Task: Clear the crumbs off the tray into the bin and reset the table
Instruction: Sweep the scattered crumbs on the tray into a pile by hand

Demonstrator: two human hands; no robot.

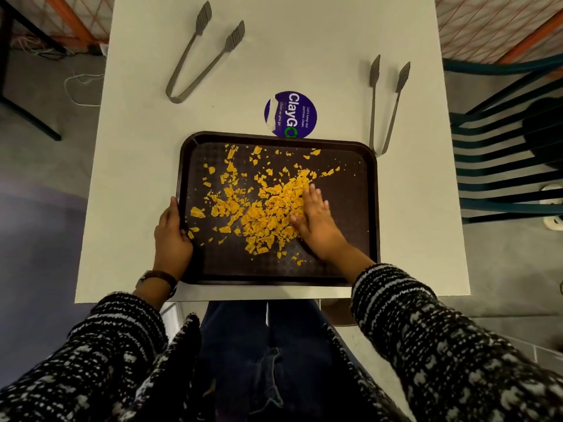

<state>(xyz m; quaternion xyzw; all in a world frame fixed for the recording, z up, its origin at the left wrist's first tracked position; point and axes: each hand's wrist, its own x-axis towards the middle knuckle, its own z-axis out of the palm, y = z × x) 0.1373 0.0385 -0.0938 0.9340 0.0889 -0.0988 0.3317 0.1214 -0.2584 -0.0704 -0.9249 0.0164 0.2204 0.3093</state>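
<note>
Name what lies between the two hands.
In the head view, yellow crumbs scattered on the dark tray lie between the left hand, gripping its edge, and the right hand.

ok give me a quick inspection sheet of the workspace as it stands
surface: white table, purple round sticker partly under tray's far rim
job's things: dark tray, orange crumbs scattered, thickest mid-tray; no bin seen
clutter: left tongs and right tongs, both lying open on table
grippers: left hand grips tray's left rim; right hand flat on crumbs
cables: white cord on floor, left of table
surroundings: teal slatted chair right; orange frame far left
</note>
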